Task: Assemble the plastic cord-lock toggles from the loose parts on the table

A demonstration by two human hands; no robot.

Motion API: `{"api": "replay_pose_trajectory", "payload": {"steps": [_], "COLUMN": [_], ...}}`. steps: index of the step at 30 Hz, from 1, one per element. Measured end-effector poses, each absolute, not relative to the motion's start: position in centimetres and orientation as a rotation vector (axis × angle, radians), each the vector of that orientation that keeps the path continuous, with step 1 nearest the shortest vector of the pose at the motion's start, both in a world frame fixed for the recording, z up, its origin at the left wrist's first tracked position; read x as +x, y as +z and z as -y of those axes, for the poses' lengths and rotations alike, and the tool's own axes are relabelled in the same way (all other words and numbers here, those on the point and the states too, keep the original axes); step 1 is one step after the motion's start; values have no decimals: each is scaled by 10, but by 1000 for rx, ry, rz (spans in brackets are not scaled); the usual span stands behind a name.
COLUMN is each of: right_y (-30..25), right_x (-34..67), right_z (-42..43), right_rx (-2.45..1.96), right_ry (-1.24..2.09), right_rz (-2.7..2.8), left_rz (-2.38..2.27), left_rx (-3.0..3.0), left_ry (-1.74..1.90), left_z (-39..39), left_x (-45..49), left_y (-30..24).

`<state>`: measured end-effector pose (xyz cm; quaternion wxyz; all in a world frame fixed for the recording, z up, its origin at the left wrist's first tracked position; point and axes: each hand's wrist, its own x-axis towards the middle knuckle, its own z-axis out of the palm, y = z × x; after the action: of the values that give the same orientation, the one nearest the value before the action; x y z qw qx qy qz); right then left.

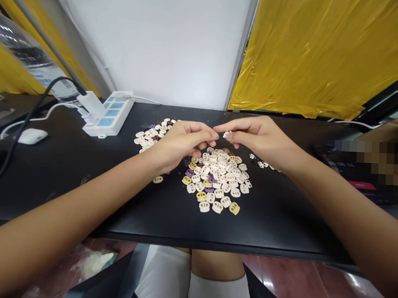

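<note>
A pile of small two-holed cord stoppers, mostly cream with some yellow and purple ones, lies on the black table. Above its far edge are both hands, close together. My right hand pinches a small white piece with dark holes between thumb and fingers; it looks like a cord stopper part. My left hand has thumb and forefinger pressed together near the right fingertips. Whatever it may hold is hidden. Behind the left hand spreads a second pile of stoppers, partly covered by it.
A white power strip with plugs and cables stands at the back left, near a white earbud case and a large plastic bottle. Several small white pieces lie beneath my right wrist. Dark items sit at the right.
</note>
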<state>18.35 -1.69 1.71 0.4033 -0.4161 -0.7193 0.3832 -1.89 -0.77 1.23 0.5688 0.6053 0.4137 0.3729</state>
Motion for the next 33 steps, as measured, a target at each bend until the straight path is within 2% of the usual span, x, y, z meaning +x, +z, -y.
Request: {"api": "replay_pose_trajectory", "payload": {"steps": [6, 19, 28, 33], "right_y": [16, 14, 10, 8], "right_x": [184, 184, 183, 183], "right_z": [17, 17, 20, 19], "right_rx": [-1080, -1044, -1031, -1004], "right_ry": [1000, 1049, 792, 828], "right_rz": [1806, 1820, 1982, 1960], "left_rz": [-1027, -990, -987, -975], "left_rx": [1736, 1844, 2158, 2174], "left_ry": [918, 889, 914, 931], "left_z": [7, 8, 8, 6], "left_x": [-18, -19, -23, -26], "left_y": [8, 7, 6, 6]}}
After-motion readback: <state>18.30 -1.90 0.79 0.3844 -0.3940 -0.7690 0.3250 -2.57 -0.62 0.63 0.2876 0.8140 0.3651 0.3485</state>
